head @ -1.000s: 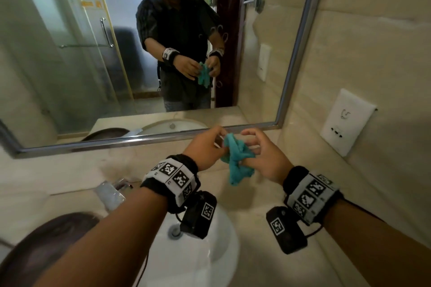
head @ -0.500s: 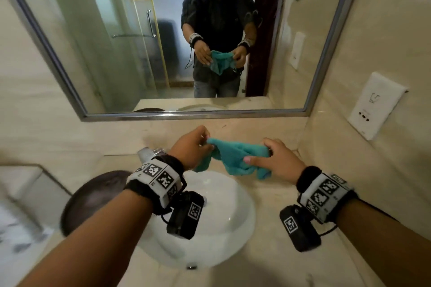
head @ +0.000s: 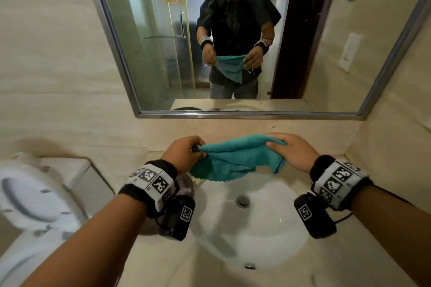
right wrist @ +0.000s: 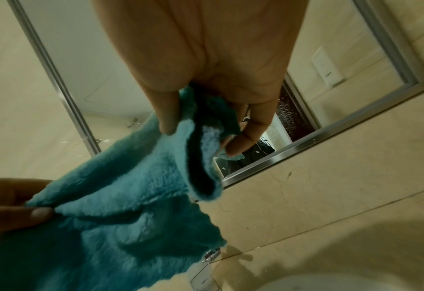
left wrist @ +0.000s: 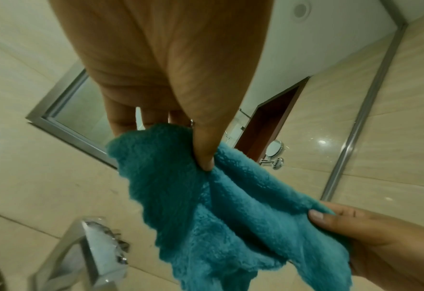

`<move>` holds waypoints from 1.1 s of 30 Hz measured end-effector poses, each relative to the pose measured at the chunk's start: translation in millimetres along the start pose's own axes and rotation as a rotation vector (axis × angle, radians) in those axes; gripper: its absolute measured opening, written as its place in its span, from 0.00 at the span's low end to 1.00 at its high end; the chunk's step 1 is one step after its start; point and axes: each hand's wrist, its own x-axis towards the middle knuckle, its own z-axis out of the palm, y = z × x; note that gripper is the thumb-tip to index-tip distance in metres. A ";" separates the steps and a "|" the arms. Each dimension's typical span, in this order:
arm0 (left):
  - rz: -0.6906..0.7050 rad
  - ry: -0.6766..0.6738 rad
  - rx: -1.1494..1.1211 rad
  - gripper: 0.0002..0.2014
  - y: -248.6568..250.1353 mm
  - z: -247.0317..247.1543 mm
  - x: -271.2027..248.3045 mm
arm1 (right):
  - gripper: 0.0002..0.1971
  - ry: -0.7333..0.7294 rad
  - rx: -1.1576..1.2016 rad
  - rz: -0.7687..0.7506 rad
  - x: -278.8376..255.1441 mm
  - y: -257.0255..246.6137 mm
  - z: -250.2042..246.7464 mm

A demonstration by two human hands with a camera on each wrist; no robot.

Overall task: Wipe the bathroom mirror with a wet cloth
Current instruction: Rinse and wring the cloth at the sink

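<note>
Both arms are bare. Each wrist wears a black band (head: pixel 151 182) with white squares of black checker marks. A small black camera box (head: pixel 314 216) hangs under each wrist, with a thin black cable.

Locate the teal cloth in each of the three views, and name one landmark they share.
Head: cloth centre, stretched between both hands above the sink.
Left wrist: cloth centre to lower right.
Right wrist: cloth lower left.
Shared landmark: the mirror's metal frame.
</note>
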 end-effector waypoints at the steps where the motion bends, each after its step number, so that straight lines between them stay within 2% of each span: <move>1: 0.006 -0.013 0.018 0.05 -13.1 -5.0 -0.4 | 0.10 -0.002 0.016 -0.003 5.5 -6.3 10.6; 3: 0.000 -0.054 0.010 0.01 -36.5 -13.0 -2.1 | 0.13 0.032 -0.041 -0.010 15.7 -19.0 30.4; 6: -0.005 -0.098 -0.032 0.07 -62.2 -22.7 -4.0 | 0.08 0.162 -0.083 0.009 25.8 -38.8 55.6; 10: 0.030 -0.075 -0.115 0.02 -79.5 -29.2 -7.0 | 0.08 0.247 -0.141 0.026 32.9 -55.6 82.9; 13: 0.037 -0.084 -0.191 0.04 -91.1 -29.9 -6.9 | 0.11 0.215 -0.088 0.062 41.1 -59.2 92.1; 16: -0.002 -0.167 -0.339 0.11 -100.8 -33.6 -8.3 | 0.13 0.168 0.044 0.141 48.0 -60.6 95.8; 19: -0.024 -0.219 -0.367 0.15 -106.7 -39.0 -10.7 | 0.10 0.130 0.053 0.199 54.2 -67.3 96.7; 21: -0.054 -0.193 -0.395 0.16 -108.3 -42.0 -12.0 | 0.02 0.122 0.090 0.206 55.9 -74.2 93.7; 23: -0.082 -0.128 -0.419 0.17 -111.2 -45.3 -11.3 | 0.09 0.043 0.140 0.197 56.2 -76.1 89.2; 25: -0.110 -0.045 -0.445 0.16 -116.3 -47.7 -9.3 | 0.17 -0.029 0.024 0.168 58.6 -72.7 85.5; 29: -0.142 0.032 -0.502 0.17 -120.4 -49.8 -8.5 | 0.08 -0.043 -0.210 0.154 64.7 -62.5 83.9; 31: -0.125 0.026 -0.472 0.16 -117.9 -51.7 -9.7 | 0.07 -0.067 -0.161 0.208 66.9 -57.7 85.9; 33: -0.108 0.023 -0.418 0.08 -115.2 -52.2 -9.4 | 0.07 -0.068 -0.080 0.248 67.3 -55.6 88.0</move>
